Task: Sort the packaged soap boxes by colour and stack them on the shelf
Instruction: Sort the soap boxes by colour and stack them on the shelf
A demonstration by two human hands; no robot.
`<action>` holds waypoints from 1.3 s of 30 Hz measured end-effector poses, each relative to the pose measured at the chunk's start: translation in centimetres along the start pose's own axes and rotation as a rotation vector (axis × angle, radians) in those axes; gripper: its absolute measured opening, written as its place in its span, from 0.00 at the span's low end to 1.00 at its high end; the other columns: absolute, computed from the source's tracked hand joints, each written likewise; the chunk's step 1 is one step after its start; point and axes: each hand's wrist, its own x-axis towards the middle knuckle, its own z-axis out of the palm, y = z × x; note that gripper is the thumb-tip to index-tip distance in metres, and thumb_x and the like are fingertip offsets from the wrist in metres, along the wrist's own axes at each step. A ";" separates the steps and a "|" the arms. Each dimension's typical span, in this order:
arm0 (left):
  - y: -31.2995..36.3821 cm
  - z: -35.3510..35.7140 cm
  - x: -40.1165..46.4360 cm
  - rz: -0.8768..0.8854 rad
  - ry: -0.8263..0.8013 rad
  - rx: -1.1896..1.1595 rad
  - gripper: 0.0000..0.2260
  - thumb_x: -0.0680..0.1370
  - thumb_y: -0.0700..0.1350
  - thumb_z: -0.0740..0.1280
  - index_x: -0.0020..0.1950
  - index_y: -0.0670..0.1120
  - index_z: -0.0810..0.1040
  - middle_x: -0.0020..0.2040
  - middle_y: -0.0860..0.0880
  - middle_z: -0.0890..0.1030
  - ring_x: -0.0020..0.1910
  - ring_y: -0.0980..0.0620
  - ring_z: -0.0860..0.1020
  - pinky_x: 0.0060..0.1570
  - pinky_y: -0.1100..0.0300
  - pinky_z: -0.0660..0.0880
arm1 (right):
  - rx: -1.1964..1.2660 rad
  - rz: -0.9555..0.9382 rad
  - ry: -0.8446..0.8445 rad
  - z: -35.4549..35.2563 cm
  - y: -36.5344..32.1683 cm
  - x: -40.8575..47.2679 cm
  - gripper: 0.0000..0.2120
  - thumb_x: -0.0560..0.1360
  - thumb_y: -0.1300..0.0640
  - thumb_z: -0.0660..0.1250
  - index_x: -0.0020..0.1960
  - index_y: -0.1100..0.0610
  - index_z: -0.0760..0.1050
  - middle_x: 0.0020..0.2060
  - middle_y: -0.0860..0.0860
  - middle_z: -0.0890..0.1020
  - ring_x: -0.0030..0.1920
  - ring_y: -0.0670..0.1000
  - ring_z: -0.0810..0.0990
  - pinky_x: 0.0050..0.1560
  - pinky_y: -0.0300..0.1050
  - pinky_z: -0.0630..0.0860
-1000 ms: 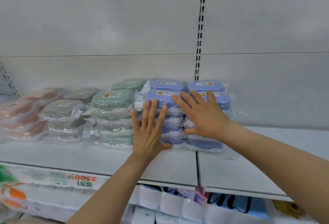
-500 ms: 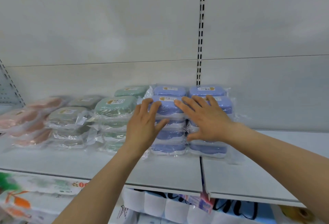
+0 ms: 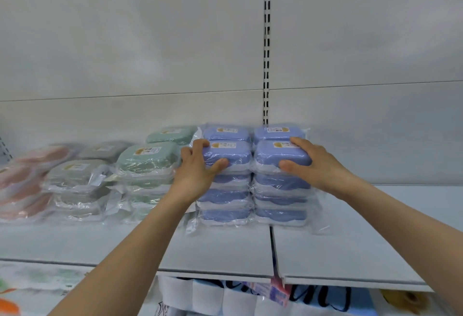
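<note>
Blue soap boxes in clear wrap stand in stacks on the white shelf [image 3: 225, 248]. My left hand [image 3: 198, 172] grips the top box of the front left blue stack [image 3: 226, 154], fingers behind it and thumb at its front. My right hand [image 3: 310, 162] grips the top box of the front right blue stack [image 3: 278, 151] the same way. Two more blue stacks stand behind. To the left are green stacks [image 3: 145, 160], then grey stacks [image 3: 77, 172], then blurred pink stacks [image 3: 22, 182] at the far left.
The shelf's right half [image 3: 363, 235] holds nothing beyond the blue stacks. A slotted upright [image 3: 266, 44] runs down the back wall. Below the shelf edge sit white wrapped packs [image 3: 200, 295] and a price tag [image 3: 275, 293].
Both hands were flat against the fronts of the blue stacks. They have risen and curled over the two top front boxes. The view has shifted closer and slightly left.
</note>
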 end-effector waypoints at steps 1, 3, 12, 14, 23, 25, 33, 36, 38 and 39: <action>0.1 0.0 -0.1 0.001 0.004 -0.028 0.27 0.77 0.61 0.68 0.71 0.54 0.63 0.67 0.48 0.64 0.53 0.49 0.71 0.52 0.57 0.65 | 0.020 -0.010 0.002 0.1 -0.1 0.2 0.37 0.72 0.36 0.69 0.76 0.41 0.59 0.72 0.50 0.65 0.70 0.52 0.67 0.67 0.48 0.68; 0.0 0.0 -0.3 0.001 0.008 -0.062 0.26 0.77 0.60 0.68 0.70 0.54 0.63 0.67 0.49 0.64 0.53 0.50 0.70 0.52 0.57 0.65 | 0.036 -0.017 -0.006 0.1 -0.3 0.4 0.36 0.72 0.37 0.69 0.76 0.42 0.60 0.72 0.50 0.66 0.70 0.52 0.67 0.66 0.47 0.68; 1.0 -1.6 0.8 0.148 0.115 0.703 0.25 0.79 0.67 0.56 0.66 0.51 0.71 0.65 0.45 0.70 0.65 0.42 0.65 0.55 0.50 0.69 | 0.115 0.080 -0.052 -1.6 -0.2 1.4 0.41 0.72 0.35 0.68 0.78 0.44 0.53 0.75 0.50 0.62 0.71 0.54 0.66 0.68 0.53 0.68; 1.7 -2.3 1.8 0.287 0.107 0.837 0.28 0.78 0.67 0.53 0.68 0.51 0.72 0.69 0.46 0.68 0.70 0.44 0.63 0.60 0.49 0.66 | -0.003 0.053 -0.021 -2.6 -0.7 1.8 0.46 0.70 0.36 0.71 0.79 0.46 0.52 0.76 0.52 0.59 0.74 0.56 0.63 0.69 0.52 0.65; 2.9 -2.2 4.2 0.227 -0.476 0.545 0.24 0.86 0.49 0.47 0.81 0.46 0.50 0.81 0.46 0.45 0.80 0.51 0.45 0.73 0.60 0.45 | -0.249 -0.136 -0.210 -2.3 -2.3 3.5 0.31 0.69 0.35 0.55 0.53 0.62 0.71 0.54 0.57 0.73 0.61 0.58 0.70 0.65 0.56 0.67; 2.8 -2.4 4.2 0.235 -0.471 0.543 0.23 0.85 0.49 0.47 0.81 0.46 0.52 0.81 0.46 0.49 0.79 0.51 0.48 0.74 0.59 0.47 | -0.307 -0.147 -0.195 -2.4 -1.8 3.9 0.26 0.69 0.35 0.54 0.46 0.60 0.68 0.46 0.54 0.72 0.53 0.55 0.70 0.62 0.55 0.69; 2.7 -2.4 2.7 0.387 -0.191 0.679 0.32 0.75 0.59 0.45 0.78 0.51 0.61 0.79 0.48 0.58 0.77 0.46 0.57 0.74 0.52 0.56 | -0.602 -0.378 -0.096 -2.6 -3.0 1.2 0.20 0.80 0.48 0.57 0.70 0.51 0.68 0.67 0.47 0.71 0.68 0.54 0.68 0.64 0.51 0.68; 2.4 -2.2 1.5 0.411 -0.100 0.645 0.21 0.81 0.52 0.58 0.73 0.50 0.69 0.74 0.48 0.69 0.71 0.45 0.66 0.68 0.52 0.64 | -0.674 -0.461 -0.028 -2.2 -3.4 0.3 0.11 0.79 0.52 0.57 0.58 0.50 0.73 0.51 0.46 0.75 0.52 0.53 0.74 0.46 0.47 0.69; 2.2 -2.1 0.8 0.371 -0.096 0.616 0.20 0.81 0.52 0.60 0.73 0.50 0.69 0.71 0.48 0.71 0.69 0.46 0.69 0.67 0.52 0.65 | -0.669 -0.457 0.003 -1.9 -3.5 -0.2 0.10 0.79 0.52 0.56 0.56 0.51 0.73 0.50 0.46 0.75 0.51 0.54 0.74 0.44 0.47 0.70; 2.1 -2.2 0.4 0.352 -0.097 0.594 0.22 0.81 0.53 0.61 0.74 0.50 0.68 0.72 0.48 0.71 0.69 0.46 0.68 0.68 0.52 0.65 | -0.670 -0.457 0.017 -1.8 -3.5 -0.4 0.11 0.79 0.51 0.57 0.58 0.52 0.73 0.52 0.47 0.76 0.52 0.54 0.75 0.46 0.48 0.72</action>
